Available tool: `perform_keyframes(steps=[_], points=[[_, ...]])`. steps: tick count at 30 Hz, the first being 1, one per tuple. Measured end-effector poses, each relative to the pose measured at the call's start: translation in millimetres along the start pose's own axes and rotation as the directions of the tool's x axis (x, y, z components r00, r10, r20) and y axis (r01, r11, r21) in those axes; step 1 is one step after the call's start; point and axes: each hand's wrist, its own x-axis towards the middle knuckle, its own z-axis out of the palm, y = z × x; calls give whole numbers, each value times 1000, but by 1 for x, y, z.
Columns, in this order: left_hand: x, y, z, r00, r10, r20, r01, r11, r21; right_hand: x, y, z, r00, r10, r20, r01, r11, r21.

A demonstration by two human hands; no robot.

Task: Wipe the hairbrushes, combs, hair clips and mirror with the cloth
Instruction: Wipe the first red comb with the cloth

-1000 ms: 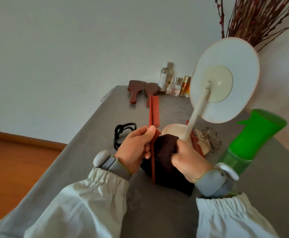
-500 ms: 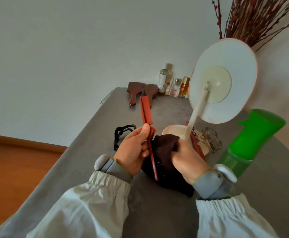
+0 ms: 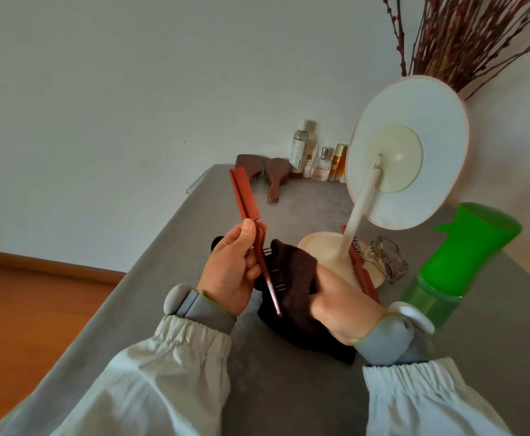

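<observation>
The left hand (image 3: 232, 272) is gripping a red comb (image 3: 251, 221) near its middle, thumb pressed on the spine, and holding it above the table (image 3: 169, 278) just in front of the mirror (image 3: 407, 151). The right hand (image 3: 342, 303) is clutching the dark cloth (image 3: 292, 278) and pressing it against the comb's lower teeth, so the two hands are working close together, joined through the comb and cloth.

Judging by this, the task is in its middle: one comb is being wiped, while the mirror is standing unwiped as far as can be told. Two brushes (image 3: 265, 174) are lying behind the mirror's left side, near the wall; whether they are already clean cannot be told. A second red comb (image 3: 363, 275) is leaning across the mirror's base (image 3: 320, 250), and a clear clip (image 3: 389, 259) is lying just right of that base. Something black is peeking out behind the left hand.

A green spray bottle (image 3: 458, 262) is standing right of the mirror, close to the right wrist, and could be knocked. Small bottles (image 3: 317, 158) are crowding behind the mirror, beside the brushes.
</observation>
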Motion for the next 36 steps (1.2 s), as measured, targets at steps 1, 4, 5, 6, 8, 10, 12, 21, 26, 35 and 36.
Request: perform_keyframes(steps=[1, 4, 5, 6, 8, 10, 12, 21, 26, 35, 36], points=[[0, 1, 0, 1000, 6, -9, -6, 1000, -13, 0, 0, 2, 999, 14, -32, -16, 999, -40], [3, 7, -1, 998, 19, -63, -27, 992, -121, 2, -1, 0, 960, 50, -275, -89, 988, -130], [3, 8, -1, 997, 28, -74, -39, 988, -151, 2, -2, 0, 942, 73, -326, -119, 985, -123], [4, 10, 0, 996, 42, -75, -54, 984, -167, 4, -3, -1, 927, 101, -361, -138, 987, -79], [3, 8, 1, 994, 59, -87, -74, 981, -179, 6, -3, -2, 887, 203, -415, -142, 974, 174], [3, 7, 1, 993, 63, -104, -83, 975, -205, 6, -7, -3, 842, 292, -454, -101, 911, 399], [3, 8, 1, 989, 68, -128, -97, 967, -234, 5, -10, -5, 866, 214, -452, -54, 939, 341], [2, 4, 5, 983, 50, -175, -93, 965, -244, 3, -8, 4, 843, -155, -514, -53, 929, -367], [0, 1, 7, 990, 70, -123, -92, 978, -188, 9, -2, 0, 757, -113, -643, -49, 972, -229], [-9, -9, 14, 994, 77, 72, -84, 991, 105, 6, 5, 4, 784, -360, -506, -138, 693, -707], [-9, -9, 14, 993, 88, 75, -96, 989, 112, 6, 4, 3, 786, -346, -512, -126, 721, -682]])
